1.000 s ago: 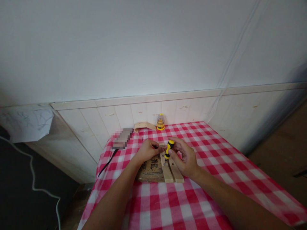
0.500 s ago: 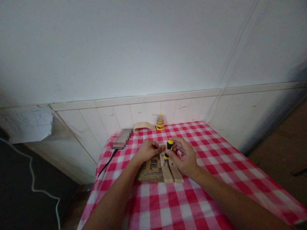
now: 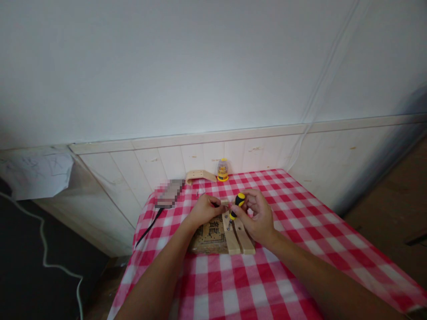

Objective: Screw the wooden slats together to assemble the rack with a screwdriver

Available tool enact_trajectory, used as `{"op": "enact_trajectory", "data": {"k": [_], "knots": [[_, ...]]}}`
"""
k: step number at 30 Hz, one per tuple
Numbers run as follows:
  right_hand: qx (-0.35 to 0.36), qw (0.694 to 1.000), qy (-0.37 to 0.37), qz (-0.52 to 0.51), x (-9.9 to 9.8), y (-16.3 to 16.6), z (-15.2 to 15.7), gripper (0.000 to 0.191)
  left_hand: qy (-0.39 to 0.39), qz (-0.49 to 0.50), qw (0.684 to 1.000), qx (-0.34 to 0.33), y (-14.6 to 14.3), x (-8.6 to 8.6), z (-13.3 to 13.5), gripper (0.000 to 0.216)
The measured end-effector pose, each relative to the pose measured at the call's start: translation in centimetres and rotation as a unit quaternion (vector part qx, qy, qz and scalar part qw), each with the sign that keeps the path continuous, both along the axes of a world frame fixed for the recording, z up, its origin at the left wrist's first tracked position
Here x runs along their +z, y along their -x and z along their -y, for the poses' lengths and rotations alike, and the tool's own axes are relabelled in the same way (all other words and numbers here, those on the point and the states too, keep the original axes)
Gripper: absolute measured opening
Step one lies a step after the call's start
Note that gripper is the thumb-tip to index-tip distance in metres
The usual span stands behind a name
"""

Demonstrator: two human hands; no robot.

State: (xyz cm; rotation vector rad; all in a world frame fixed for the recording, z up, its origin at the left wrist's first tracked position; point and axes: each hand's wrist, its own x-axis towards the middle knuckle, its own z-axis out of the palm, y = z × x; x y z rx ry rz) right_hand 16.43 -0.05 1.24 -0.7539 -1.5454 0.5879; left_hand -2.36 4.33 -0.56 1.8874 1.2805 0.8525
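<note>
My right hand (image 3: 258,215) grips a short yellow-and-black screwdriver (image 3: 239,201). The screwdriver leans to the right, its tip down at a screw in a pale wooden piece (image 3: 232,242). A second pale wooden piece (image 3: 247,244) with a hole lies alongside, partly behind my right hand. My left hand (image 3: 206,209) is closed at the far end of the first piece, its fingertips pinched by something small and dark that I cannot make out. Under that hand and the wood is a brown block (image 3: 208,242) with dark printed characters.
At the table's back edge stand a bent wooden piece (image 3: 201,175) and a clear-topped yellow bit container (image 3: 223,170). A blurred-out flat device (image 3: 170,193) with a black strap (image 3: 150,226) lies at the left. A red-and-white checked cloth (image 3: 267,284) covers the table, against a panelled wall (image 3: 167,158).
The screwdriver's handle has tipped further to the right in my right hand, while its tip stays by the same screw. My left hand keeps its place.
</note>
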Motion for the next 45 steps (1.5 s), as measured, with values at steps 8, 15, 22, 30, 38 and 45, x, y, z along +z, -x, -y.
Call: {"op": "enact_trajectory", "data": {"k": [8, 15, 22, 30, 38, 45], "knots": [[-0.021, 0.999, -0.021, -0.039, -0.5, -0.3, -1.4, 0.031, 0.005, 0.002, 1.0, 0.011, -0.2, 0.4, 0.3, 0.045], [-0.023, 0.999, -0.02, -0.019, -0.4, -0.2, -1.3, 0.032, 0.006, -0.016, 1.0, 0.008, -0.2, 0.5, 0.3, 0.039], [-0.022, 0.999, -0.029, -0.005, -0.2, -0.1, -1.1, 0.032, 0.007, -0.022, 1.0, 0.008, -0.1, 0.6, 0.4, 0.038], [0.0, 0.999, -0.036, 0.003, -0.7, -0.2, -1.2, 0.033, 0.004, -0.022, 1.0, 0.015, -0.1, 0.5, 0.3, 0.036], [0.062, 0.997, -0.012, 0.051, -0.9, -0.6, -1.0, 0.04, 0.01, -0.006, 1.0, 0.011, -0.1, 0.4, 0.2, 0.031], [0.041, 0.998, -0.006, 0.044, -0.6, -0.4, -1.2, 0.039, 0.003, -0.002, 1.0, 0.003, -0.1, 0.2, 0.2, 0.035]]}}
